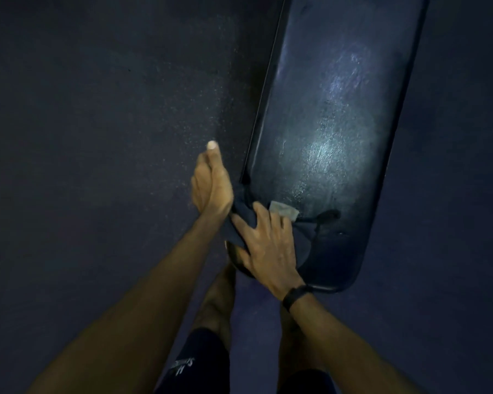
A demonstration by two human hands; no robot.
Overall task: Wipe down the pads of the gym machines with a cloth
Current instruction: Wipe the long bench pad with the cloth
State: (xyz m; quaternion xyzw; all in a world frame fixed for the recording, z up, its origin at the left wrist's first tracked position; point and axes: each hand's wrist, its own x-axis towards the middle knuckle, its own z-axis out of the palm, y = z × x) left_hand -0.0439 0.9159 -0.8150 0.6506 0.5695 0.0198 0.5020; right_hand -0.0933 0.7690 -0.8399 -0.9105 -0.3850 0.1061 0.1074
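Head view: right hand (pixel 264 245) presses the cloth (pixel 242 220) flat on the pad's (pixel 333 137) near end to wipe; left hand (pixel 211 184) grips its edge taut.

Bench pad (pixel 333 132): dark vinyl-like cover, smooth, semi-glossy, with a streaky sheen where light hits (looks damp, can't confirm). Cloth (pixel 241 223): dark, soft matt fabric, creased; a pale patch (pixel 283 211) on the pad beside it looks like tape or a label. Floor (pixel 97 109): dark, matt, finely speckled, rubber-like.
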